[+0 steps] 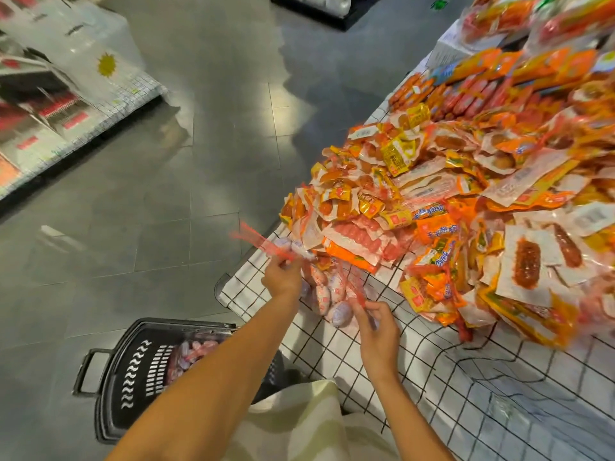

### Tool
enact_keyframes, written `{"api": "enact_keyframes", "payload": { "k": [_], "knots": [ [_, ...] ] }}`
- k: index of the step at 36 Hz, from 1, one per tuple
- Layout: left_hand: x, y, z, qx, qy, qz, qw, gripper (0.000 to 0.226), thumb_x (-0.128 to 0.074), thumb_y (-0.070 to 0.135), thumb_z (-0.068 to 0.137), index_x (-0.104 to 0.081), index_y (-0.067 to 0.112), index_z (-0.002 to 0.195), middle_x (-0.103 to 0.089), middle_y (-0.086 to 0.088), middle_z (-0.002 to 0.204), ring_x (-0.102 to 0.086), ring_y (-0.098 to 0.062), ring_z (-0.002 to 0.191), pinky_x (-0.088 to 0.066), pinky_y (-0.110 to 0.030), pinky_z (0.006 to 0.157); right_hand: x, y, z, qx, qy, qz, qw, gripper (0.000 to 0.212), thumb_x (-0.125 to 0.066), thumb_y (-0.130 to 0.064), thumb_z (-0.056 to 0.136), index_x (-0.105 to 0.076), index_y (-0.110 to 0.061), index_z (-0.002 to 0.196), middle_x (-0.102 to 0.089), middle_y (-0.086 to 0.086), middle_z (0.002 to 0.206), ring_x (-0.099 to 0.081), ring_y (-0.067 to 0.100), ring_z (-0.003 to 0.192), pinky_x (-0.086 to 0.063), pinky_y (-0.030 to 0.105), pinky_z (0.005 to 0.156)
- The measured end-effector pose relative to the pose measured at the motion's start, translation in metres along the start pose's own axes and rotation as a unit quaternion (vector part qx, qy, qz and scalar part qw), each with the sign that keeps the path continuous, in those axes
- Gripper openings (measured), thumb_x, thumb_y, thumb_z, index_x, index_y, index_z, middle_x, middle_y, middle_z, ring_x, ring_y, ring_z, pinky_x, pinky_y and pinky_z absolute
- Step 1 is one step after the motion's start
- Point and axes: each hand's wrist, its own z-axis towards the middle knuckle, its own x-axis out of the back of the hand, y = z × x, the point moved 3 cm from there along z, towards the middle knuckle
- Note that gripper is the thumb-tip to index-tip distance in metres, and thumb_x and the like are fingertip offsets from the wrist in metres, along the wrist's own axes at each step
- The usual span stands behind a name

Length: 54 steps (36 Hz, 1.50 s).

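Red net bags of small white-wrapped sausages lie at the near corner of a wire-grid display bin. My left hand grips the blurred red mesh end of one net bag and holds it up over the bin's corner. My right hand pinches the red mesh of the net bags lying in the bin. A large heap of orange and yellow sausage packets fills the bin beyond my hands.
A black shopping basket stands on the grey tile floor at my lower left, with similar net-bagged sausages inside. White boxed goods are stacked on a low display across the aisle at left. My light garment shows at the bottom.
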Motion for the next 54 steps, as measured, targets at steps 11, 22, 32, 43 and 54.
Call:
{"api": "enact_keyframes", "payload": {
  "k": [11, 22, 32, 43, 54],
  "knots": [
    [0.023, -0.005, -0.02, -0.106, 0.001, -0.039, 0.994, 0.024, -0.066, 0.02, 0.096, -0.072, -0.001, 0.085, -0.069, -0.011, 0.078, -0.058, -0.012, 0.075, -0.046, -0.014, 0.066, 0.0, -0.005, 0.0, -0.006, 0.001, 0.072, 0.997, 0.009, -0.06, -0.012, 0.1, -0.059, -0.018, 0.094, -0.077, -0.018, 0.098, -0.07, -0.004, 0.099, -0.053, 0.01, 0.078],
    [0.059, -0.021, -0.064, -0.228, 0.037, -0.035, 0.972, 0.024, -0.064, 0.01, 0.097, -0.073, 0.015, 0.119, -0.073, 0.007, 0.119, -0.064, -0.005, 0.117, -0.05, -0.02, 0.098, 0.001, -0.017, -0.009, 0.011, 0.018, 0.036, 0.999, 0.036, -0.055, -0.02, 0.102, -0.055, -0.054, 0.09, -0.072, -0.012, 0.101, -0.069, -0.007, 0.097, -0.054, 0.011, 0.072],
    [0.078, -0.014, -0.083, -0.242, -0.011, -0.067, 0.968, 0.022, -0.062, 0.014, 0.099, -0.075, 0.014, 0.116, -0.075, 0.008, 0.112, -0.069, -0.011, 0.111, -0.054, -0.025, 0.094, -0.006, -0.026, -0.015, 0.036, 0.009, 0.077, 0.996, 0.003, -0.054, -0.033, 0.102, -0.054, -0.033, 0.099, -0.078, 0.0, 0.104, -0.074, 0.011, 0.103, -0.056, 0.016, 0.078],
    [0.178, -0.032, -0.095, -0.194, 0.074, -0.135, 0.969, 0.019, -0.059, 0.025, 0.1, -0.077, 0.024, 0.105, -0.077, 0.005, 0.103, -0.07, -0.01, 0.1, -0.053, -0.019, 0.088, -0.043, -0.071, -0.061, 0.059, -0.02, 0.075, 0.995, 0.02, -0.05, -0.036, 0.105, -0.049, -0.019, 0.094, -0.079, -0.009, 0.087, -0.075, 0.007, 0.082, -0.058, 0.016, 0.066],
    [0.345, -0.093, -0.095, -0.137, 0.184, -0.192, 0.954, 0.02, -0.061, 0.027, 0.098, -0.077, 0.017, 0.103, -0.078, 0.005, 0.097, -0.072, -0.007, 0.093, -0.055, -0.019, 0.083, -0.142, -0.092, -0.154, 0.054, -0.131, 0.081, 0.987, 0.013, -0.056, -0.03, 0.102, -0.052, -0.02, 0.095, -0.08, 0.003, 0.088, -0.077, 0.018, 0.089, -0.06, 0.02, 0.071]
  ]
}}
